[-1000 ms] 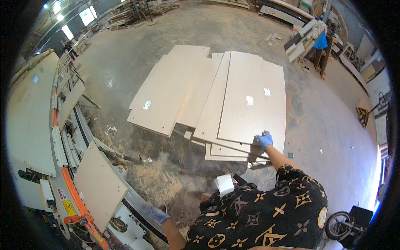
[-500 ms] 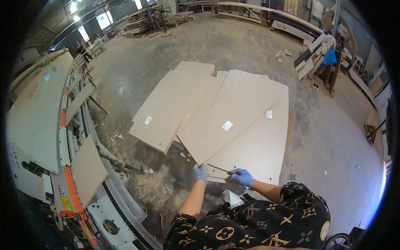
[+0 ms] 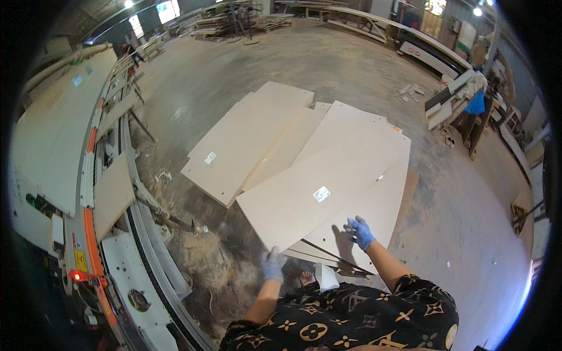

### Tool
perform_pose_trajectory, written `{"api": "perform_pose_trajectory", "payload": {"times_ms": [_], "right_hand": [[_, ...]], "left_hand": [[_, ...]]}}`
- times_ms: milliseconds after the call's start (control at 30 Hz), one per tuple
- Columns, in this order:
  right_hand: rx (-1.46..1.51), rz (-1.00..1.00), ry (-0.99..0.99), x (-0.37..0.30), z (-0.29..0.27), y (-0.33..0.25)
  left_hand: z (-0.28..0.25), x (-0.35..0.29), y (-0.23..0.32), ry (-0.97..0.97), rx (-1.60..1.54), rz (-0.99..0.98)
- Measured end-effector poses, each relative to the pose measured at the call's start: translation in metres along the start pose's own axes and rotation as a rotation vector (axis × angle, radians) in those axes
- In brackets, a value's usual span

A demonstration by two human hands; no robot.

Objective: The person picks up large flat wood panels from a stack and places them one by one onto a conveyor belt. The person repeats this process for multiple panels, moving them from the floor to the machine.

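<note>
Blurred by motion, my left hand (image 3: 273,264) in a blue glove is at the near corner of the top beige panel (image 3: 333,155); its grip is not clear. My right hand (image 3: 359,232), also gloved, hovers over another beige panel (image 3: 386,205) partly under the top one. Its fingers are apart, holding nothing, and its shadow falls on that board. The top panel bears a white label (image 3: 321,193) and lies askew on the stack. A dark gap shows between boards at the near edge. More beige panels (image 3: 249,134) lie to the left.
A long machine (image 3: 88,193) with orange trim and a lit red lamp (image 3: 76,276) runs along the left, a small board (image 3: 113,196) resting on it. Stacked boards (image 3: 213,24) stand far back. Leaning boards with a blue bag (image 3: 476,104) are at right.
The top panel has shifted toward me and turned, now covering most of the second label. My right hand has let go of the near edge and risen. My left hand has moved nearer my body.
</note>
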State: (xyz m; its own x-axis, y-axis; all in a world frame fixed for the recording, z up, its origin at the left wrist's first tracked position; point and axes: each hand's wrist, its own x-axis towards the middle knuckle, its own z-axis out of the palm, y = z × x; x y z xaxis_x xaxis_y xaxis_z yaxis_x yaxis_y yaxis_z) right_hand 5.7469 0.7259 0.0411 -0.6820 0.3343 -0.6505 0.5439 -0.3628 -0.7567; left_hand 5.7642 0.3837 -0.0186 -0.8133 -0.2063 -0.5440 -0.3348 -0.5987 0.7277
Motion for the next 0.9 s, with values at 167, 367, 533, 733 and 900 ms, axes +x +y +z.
{"api": "perform_pose_trajectory", "payload": {"times_ms": [167,367,533,733,900], "right_hand": [[0.587,0.129,-0.289,0.060,0.010,-0.012],[0.789,0.308,-0.568,0.024,0.047,0.065],[0.657,0.413,-0.573,-0.060,0.135,0.116],[0.517,0.490,-0.756,-0.135,0.229,0.154],[0.438,0.611,-0.749,-0.200,0.281,0.180]], "left_hand": [[-0.151,-0.024,0.099,0.015,-0.251,0.248],[-0.285,-0.146,0.179,0.342,-0.158,0.555],[-0.414,-0.205,0.200,0.702,-0.355,0.460],[-0.524,-0.230,0.199,0.810,-0.557,0.535],[-0.551,-0.208,0.213,0.672,-0.570,0.693]]}}
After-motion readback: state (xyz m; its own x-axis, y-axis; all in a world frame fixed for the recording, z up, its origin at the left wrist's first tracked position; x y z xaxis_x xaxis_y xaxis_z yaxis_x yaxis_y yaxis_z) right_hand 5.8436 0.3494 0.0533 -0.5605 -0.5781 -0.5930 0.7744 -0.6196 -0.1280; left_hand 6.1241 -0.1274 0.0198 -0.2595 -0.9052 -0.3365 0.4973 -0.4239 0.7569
